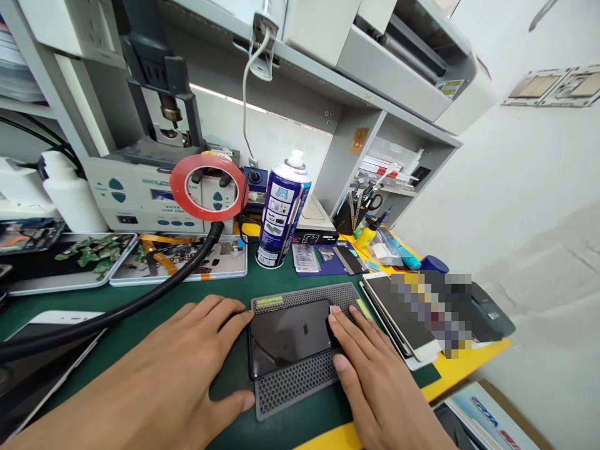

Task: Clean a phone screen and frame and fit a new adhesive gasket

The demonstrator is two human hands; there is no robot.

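A dark, glossy phone-like panel (290,334) lies flat on a grey perforated mat (300,378). My left hand (201,337) is open at the left side, its thumb at the mat's lower left edge and its index fingertip by the panel's upper left corner. My right hand (370,362) rests with fingers stretched out over the panel's right end. A small white bit shows at its fingertips; the dark area under them is partly hidden, so I cannot tell whether a separate piece is there.
Behind the mat stands a blue spray can (284,212). A black hose (140,306) crosses the left side from the soldering station (154,194) with a red tape roll (209,187). Trays of parts (180,259) lie at left; stacked phone screens (398,315) lie at right.
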